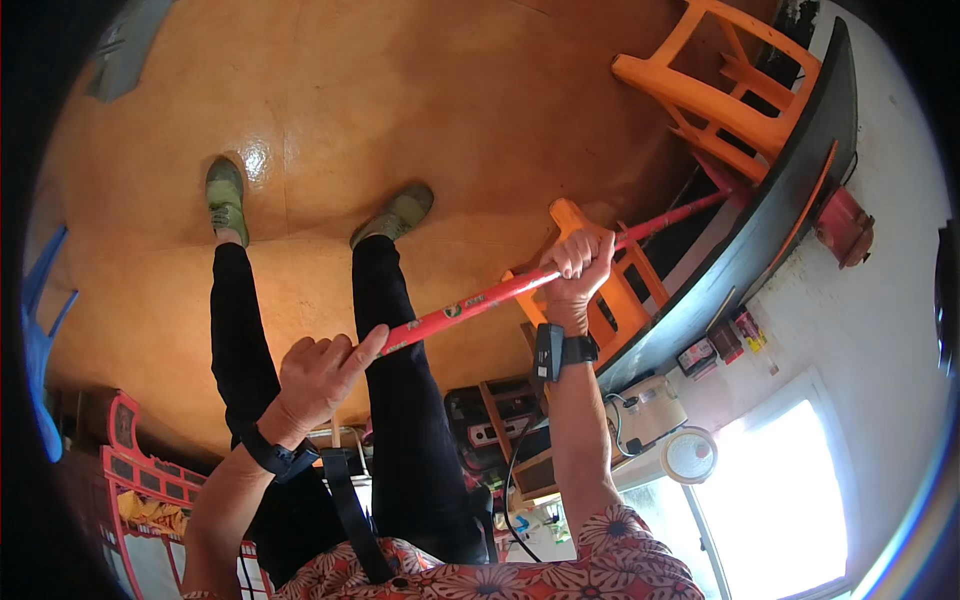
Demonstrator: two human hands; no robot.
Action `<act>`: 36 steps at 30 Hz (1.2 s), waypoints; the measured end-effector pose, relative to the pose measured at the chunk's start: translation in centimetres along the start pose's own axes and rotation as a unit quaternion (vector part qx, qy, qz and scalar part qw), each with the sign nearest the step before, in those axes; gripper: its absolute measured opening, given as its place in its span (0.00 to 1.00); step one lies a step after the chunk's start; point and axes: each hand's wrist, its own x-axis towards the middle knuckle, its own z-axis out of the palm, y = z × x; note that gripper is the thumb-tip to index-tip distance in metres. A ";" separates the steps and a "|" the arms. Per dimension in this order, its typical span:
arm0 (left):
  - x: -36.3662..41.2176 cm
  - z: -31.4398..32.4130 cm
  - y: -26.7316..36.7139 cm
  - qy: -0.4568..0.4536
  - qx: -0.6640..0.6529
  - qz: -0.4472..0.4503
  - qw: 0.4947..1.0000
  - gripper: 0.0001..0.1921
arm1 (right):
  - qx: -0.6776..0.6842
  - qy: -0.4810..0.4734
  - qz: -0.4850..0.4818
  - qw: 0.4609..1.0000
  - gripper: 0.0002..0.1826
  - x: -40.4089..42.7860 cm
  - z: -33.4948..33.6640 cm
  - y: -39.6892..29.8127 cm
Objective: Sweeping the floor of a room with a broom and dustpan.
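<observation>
A long red pole (465, 304), a broom or mop handle with printed marks, runs slantwise across my front. My left hand (324, 379) is wrapped around its near end, the thumb lying along it. Farther up the shaft, my right hand (581, 262) grips it with closed fingers. From there the pole reaches toward the dark-topped table (750, 232), where a pinkish-red piece (726, 180) shows at its far end. The table edge partly hides that end, so its kind is unclear. Beside my right hand stands an orange plastic stool (626, 330).
Another orange plastic stool (720, 97) stands by the table's far end. Along the wall are a red container (844, 225), small boxes (697, 356) and a beige appliance (651, 409). Blue plastic furniture (37, 337) is at left. The smooth orange-brown floor (480, 97) reflects light.
</observation>
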 end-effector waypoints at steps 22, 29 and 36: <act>2.4 3.1 -1.9 -0.092 -0.177 -0.046 0.979 0.21 | -0.194 0.179 -0.078 0.961 0.23 0.5 -2.2 -1.2; 2.2 -0.5 -2.3 -0.129 -0.204 -0.057 0.969 0.20 | -0.171 0.297 -0.063 0.937 0.23 0.5 -4.6 1.7; -1.8 -11.2 -5.5 -0.135 0.004 -0.080 0.988 0.19 | 0.025 0.109 0.021 0.993 0.26 0.0 1.2 11.9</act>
